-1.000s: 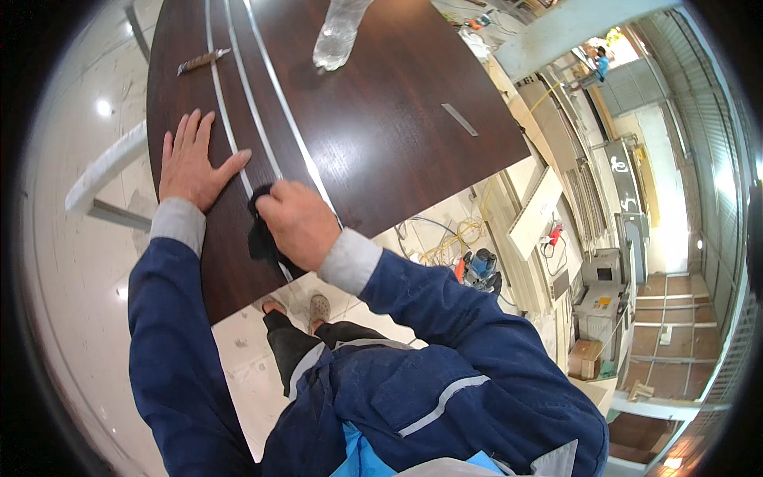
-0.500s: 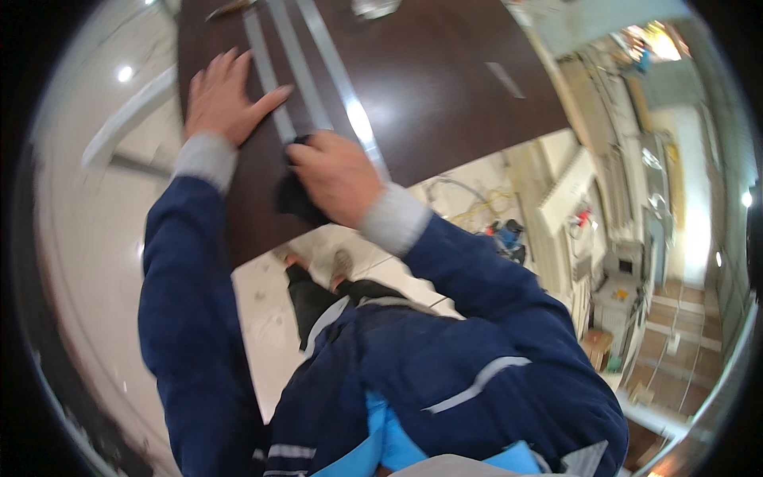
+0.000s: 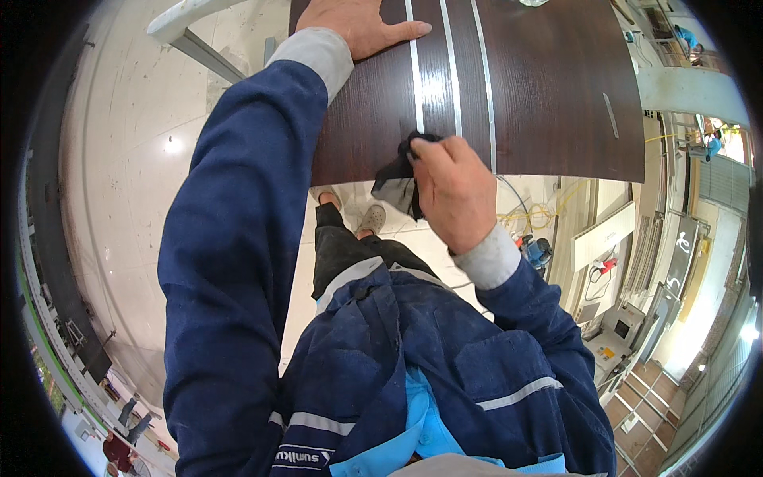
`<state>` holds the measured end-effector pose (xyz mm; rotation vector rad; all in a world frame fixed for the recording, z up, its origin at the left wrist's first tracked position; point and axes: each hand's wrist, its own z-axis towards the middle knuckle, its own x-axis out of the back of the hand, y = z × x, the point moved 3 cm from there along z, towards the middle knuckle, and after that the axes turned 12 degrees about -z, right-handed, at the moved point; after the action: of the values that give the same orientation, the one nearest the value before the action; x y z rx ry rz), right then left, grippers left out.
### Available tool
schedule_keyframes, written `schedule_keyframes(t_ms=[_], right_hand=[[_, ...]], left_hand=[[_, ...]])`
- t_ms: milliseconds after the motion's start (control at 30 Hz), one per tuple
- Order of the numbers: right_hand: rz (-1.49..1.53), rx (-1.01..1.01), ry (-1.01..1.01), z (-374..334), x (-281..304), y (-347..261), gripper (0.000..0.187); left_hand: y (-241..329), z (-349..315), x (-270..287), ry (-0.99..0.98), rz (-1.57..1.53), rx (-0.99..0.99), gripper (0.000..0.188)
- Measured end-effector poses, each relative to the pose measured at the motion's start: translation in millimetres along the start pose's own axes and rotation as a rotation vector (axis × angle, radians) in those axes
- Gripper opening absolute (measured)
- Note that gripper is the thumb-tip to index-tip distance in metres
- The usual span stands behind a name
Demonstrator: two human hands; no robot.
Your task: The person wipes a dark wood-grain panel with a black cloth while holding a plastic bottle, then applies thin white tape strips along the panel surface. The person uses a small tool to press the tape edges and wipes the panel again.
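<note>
A dark brown wood-grain board (image 3: pixel 556 111) lies in front of me, with three narrow, pale shiny strips (image 3: pixel 450 71) running along it toward its near edge. My left hand (image 3: pixel 350 25) rests on the board's left part, thumb stretched out toward the strips; the upper frame edge cuts off its other fingers. A crumpled black cloth (image 3: pixel 397 176) with a greyish patch is pinched in my right hand (image 3: pixel 455 191), at the near ends of the strips. Part of the cloth hangs past the board's near edge.
Below the board's right side, a blue power tool (image 3: pixel 534 251) sits near a tangled yellow cable (image 3: pixel 534 215). Farther right are long pale panels (image 3: pixel 602 235) and a grey machine (image 3: pixel 618 327). A pale metal frame (image 3: pixel 199 44) stands left of the board. People show at the lower left.
The view has swung, so the board appears farther right and higher. My right hand has drawn the cloth along the strips toward me, to the near edge. My left hand stays on the board.
</note>
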<state>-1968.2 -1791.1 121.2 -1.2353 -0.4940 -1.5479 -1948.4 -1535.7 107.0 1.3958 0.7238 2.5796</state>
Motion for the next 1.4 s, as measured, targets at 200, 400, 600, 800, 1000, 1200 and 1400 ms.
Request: schedule_keyframes(t_ms=[200, 400, 600, 800, 1000, 1200, 1400], right_hand=[[-0.028, 0.017, 0.005, 2.9, -4.5, 2.1, 0.015], [-0.035, -0.025, -0.088, 2.7, 0.4, -3.2, 0.017], [-0.022, 0.004, -0.007, -12.2, 0.7, -3.2, 0.013], [-0.05, -0.042, -0.138, -15.0, 1.0, -1.6, 0.024], [-0.039, -0.047, -0.086, -20.6, 5.7, -5.3, 0.012], [0.01, -0.008, 0.008, -25.2, 0.5, -2.6, 0.011], [-0.007, -0.046, -0.031, -24.7, 3.6, -5.7, 0.011]], left_hand=[[-9.6, -3.2, -12.2, -0.264, 0.281, 0.21, 0.115], [-2.3, 2.0, 3.3, -0.378, 0.19, 0.287, 0.114], [-2.8, 1.8, 4.0, -0.399, 0.195, 0.293, 0.114], [-1.4, 1.3, 3.7, -0.394, 0.166, 0.301, 0.112], [0.3, -0.5, 6.5, -0.335, 0.156, 0.278, 0.111], [0.5, 1.6, 2.0, -0.341, 0.185, 0.284, 0.11], [0.0, 0.4, 1.4, -0.326, 0.201, 0.284, 0.109]])
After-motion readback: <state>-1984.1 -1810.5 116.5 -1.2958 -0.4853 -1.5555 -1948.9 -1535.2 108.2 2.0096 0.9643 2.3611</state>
